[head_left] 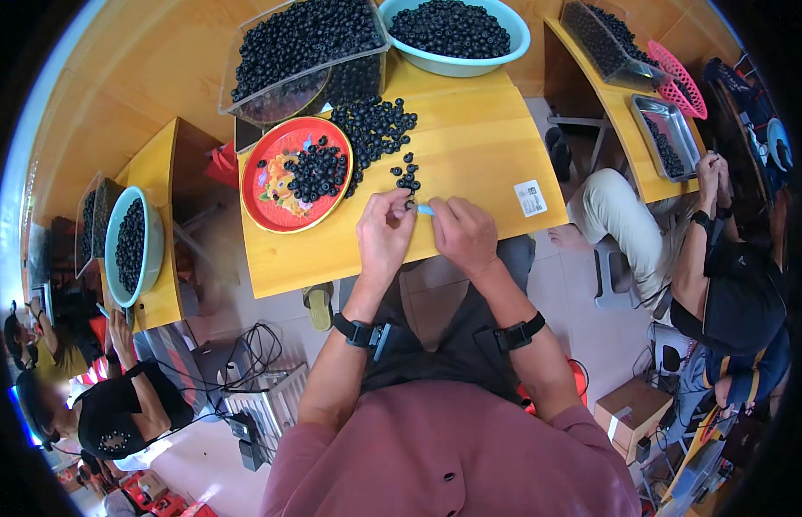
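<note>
My left hand (387,231) pinches a single blueberry (409,205) above the table's near half. My right hand (464,234) is closed on a small light-blue stick-like tool (426,209), whose tip points at that berry; the tool's kind does not show. Just beyond the left fingertips lies a small cluster of blueberries (408,179). A larger loose pile of blueberries (375,127) spreads farther back. To its left, a red round tray (261,205) with a flower pattern holds more blueberries (319,171).
At the table's back stand a clear plastic bin (302,99) and a light-blue basin (452,65), both full of blueberries. A white label (530,198) sticks to the yellow table (470,121). Other people work at tables left and right, with a basin (156,250) and a metal tray (674,121).
</note>
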Demonstrator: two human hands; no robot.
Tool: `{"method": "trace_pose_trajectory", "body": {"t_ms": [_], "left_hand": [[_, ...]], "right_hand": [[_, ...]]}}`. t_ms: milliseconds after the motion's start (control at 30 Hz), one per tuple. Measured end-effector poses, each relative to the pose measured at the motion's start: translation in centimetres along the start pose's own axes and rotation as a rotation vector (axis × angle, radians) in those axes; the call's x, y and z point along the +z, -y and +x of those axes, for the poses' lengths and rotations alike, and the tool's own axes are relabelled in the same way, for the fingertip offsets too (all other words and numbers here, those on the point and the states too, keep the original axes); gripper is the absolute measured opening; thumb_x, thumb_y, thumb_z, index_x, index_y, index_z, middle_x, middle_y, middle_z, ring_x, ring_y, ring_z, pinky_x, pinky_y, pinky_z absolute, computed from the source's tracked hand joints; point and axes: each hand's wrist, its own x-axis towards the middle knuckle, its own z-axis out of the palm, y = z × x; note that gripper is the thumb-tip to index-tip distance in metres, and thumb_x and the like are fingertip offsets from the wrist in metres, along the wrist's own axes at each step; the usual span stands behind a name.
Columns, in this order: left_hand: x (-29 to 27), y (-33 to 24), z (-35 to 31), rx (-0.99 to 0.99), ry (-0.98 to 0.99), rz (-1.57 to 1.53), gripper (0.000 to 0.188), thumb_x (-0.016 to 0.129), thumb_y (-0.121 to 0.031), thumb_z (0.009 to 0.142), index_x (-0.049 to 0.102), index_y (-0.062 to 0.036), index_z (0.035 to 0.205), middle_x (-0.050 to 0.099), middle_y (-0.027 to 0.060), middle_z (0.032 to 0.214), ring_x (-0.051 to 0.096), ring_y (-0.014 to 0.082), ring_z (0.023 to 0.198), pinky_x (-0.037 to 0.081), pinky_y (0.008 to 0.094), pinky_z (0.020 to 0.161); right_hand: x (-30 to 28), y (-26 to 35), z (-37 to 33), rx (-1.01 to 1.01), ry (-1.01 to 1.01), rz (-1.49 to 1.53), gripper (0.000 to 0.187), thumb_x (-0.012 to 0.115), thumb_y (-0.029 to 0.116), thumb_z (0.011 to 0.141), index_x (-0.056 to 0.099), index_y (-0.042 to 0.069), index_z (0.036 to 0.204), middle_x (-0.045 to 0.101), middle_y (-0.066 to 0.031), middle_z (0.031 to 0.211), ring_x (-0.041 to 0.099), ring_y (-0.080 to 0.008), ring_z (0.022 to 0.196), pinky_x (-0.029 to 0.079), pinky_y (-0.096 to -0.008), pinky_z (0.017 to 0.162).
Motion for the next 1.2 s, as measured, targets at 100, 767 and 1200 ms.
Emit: {"method": "trace_pose_trajectory", "body": {"t_ms": [100,767,1200], "left_hand": [[0.0,-0.2,0.0,0.002,-0.007,0.004,0.03,0.078,0.003,0.087,0.071,-0.0025,0.116,0.067,0.0062,0.094,0.068,0.0127,0.082,0.056,0.0269,0.075],[-0.5,0.3,-0.2,-0.122,-0.026,-0.294,0.021,0.076,0.006,0.09,0.071,0.0017,0.11,0.068,0.0059,0.1,0.067,0.0118,0.088,0.057,0.0267,0.081],[-8.4,-0.2,6.2,0.23,-0.257,0.514,0.025,0.074,0.003,0.086,0.073,-0.0032,0.11,0.069,0.0161,0.109,0.069,0.0323,0.099,0.056,0.0402,0.088]], "right_hand": [[-0.2,0.1,0.1,0.007,0.029,0.0,0.011,0.069,0.012,0.088,0.072,0.007,0.097,0.057,-0.0066,0.074,0.065,-0.0251,0.068,0.053,-0.0393,0.059],[-0.4,0.4,0.7,0.08,0.069,-0.03,0.005,0.067,0.01,0.086,0.069,0.008,0.09,0.06,-0.0075,0.074,0.067,-0.0269,0.069,0.055,-0.0409,0.061],[-0.8,-1.7,0.5,0.14,0.019,-0.05,0.005,0.064,0.009,0.087,0.067,0.007,0.09,0.061,-0.009,0.076,0.067,-0.031,0.071,0.055,-0.0451,0.062]]}}
